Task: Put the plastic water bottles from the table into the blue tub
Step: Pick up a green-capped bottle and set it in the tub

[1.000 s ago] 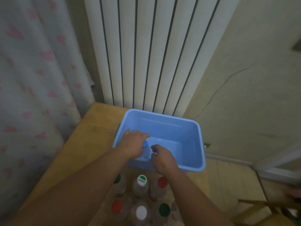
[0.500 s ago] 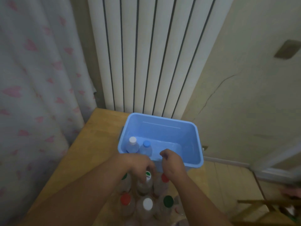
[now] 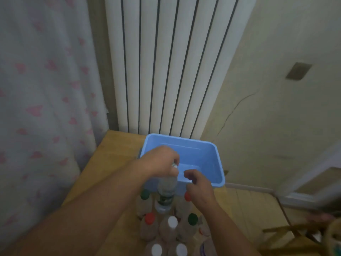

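Note:
A blue tub [image 3: 203, 154] stands on the wooden table [image 3: 114, 159] near the radiator. My left hand [image 3: 160, 162] grips a clear plastic bottle [image 3: 166, 193] by its neck, lifted above the table at the tub's near rim. My right hand [image 3: 197, 183] hovers beside it over the tub's near right edge, fingers loosely curled, holding nothing. Several more bottles [image 3: 171, 228] with red, green and white caps stand on the table below my hands. My left hand hides the tub's left inside.
A white ribbed radiator [image 3: 166, 61] rises behind the tub. A curtain [image 3: 42, 89] with pink hearts hangs at the left. The table's right edge runs just past the tub, with wooden floor [image 3: 249, 204] and a chair frame [image 3: 295, 231] beyond.
My left hand came back from the tub, took a bottle from the front row and lifted it to the tub's rim. My right hand stayed near the tub's near edge.

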A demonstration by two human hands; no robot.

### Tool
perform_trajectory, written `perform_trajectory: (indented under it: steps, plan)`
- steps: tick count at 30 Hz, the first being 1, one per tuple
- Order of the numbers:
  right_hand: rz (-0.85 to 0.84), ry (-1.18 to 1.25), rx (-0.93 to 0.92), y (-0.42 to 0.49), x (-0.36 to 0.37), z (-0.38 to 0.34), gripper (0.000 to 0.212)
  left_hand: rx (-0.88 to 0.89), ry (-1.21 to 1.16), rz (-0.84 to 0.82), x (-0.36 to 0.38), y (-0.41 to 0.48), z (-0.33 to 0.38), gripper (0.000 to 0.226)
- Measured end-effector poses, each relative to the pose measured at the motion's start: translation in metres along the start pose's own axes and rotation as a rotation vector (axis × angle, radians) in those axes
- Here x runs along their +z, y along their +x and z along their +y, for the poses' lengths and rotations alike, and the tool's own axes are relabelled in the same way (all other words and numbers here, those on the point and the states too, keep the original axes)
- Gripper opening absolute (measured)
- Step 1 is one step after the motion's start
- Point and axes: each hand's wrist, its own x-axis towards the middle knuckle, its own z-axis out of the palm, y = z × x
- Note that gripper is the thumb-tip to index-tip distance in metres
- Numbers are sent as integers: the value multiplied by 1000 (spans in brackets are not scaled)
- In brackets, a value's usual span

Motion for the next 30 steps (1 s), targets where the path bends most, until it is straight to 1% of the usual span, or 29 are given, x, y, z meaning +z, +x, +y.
perform_trajectory:
  steps: [2, 3, 4, 5, 6, 8, 10, 12, 13, 14, 16, 19, 21, 23, 25, 26, 28, 30]
  plan:
    - [-145, 157, -79, -9, 6, -6, 60, -17, -43, 120, -43, -4, 11, 23]
    - [-207, 195, -101, -13, 11, -11, 72, -31, -71, 178, -62, -6, 17, 21]
    - [-225, 211, -131, -17, 16, -19, 85, -47, -95, 240, -80, -10, 22, 20]
    - [-193, 219, -151, -19, 21, -28, 93, -62, -112, 288, -93, -11, 27, 20]
    - [-116, 223, -157, -18, 24, -34, 94, -78, -127, 320, -102, -10, 31, 19]
    - [47, 228, -166, -20, 28, -51, 85, -106, -184, 365, -111, -9, 33, 25]
    - [69, 281, -174, -20, 31, -60, 68, -121, -319, 381, -111, -9, 28, 40]
    - [0, 453, -140, -24, 30, -71, 55, -142, -514, 339, -104, -9, 18, 56]
    - [-42, 558, -117, -25, 27, -77, 53, -158, -630, 292, -97, -9, 12, 59]
    - [-90, 650, -105, -25, 23, -82, 50, -174, -757, 233, -90, -8, 7, 57]
    - [-229, 808, -78, -26, 16, -88, 44, -216, -1010, 106, -77, -7, -1, 47]
    - [-366, 976, 68, -25, 8, -88, 58, -223, -1309, 13, -67, -8, -10, 30]
    - [-408, 1051, 113, -24, 8, -85, 73, -216, -1429, 33, -63, -9, -13, 23]
    - [-456, 1074, 96, -23, 8, -82, 90, -212, -1472, 82, -61, -8, -16, 24]
    - [-496, 1069, 86, -21, 7, -79, 95, -212, -1457, 118, -60, -8, -17, 31]
    - [-505, 1068, 87, -21, 6, -77, 93, -207, -1444, 134, -59, -6, -18, 33]
    - [-491, 1033, 68, -23, 7, -79, 79, -190, -1417, 167, -58, -4, -19, 34]
    - [-399, 824, -7, -25, 9, -83, 67, -203, -1339, 226, -56, 1, -19, 33]
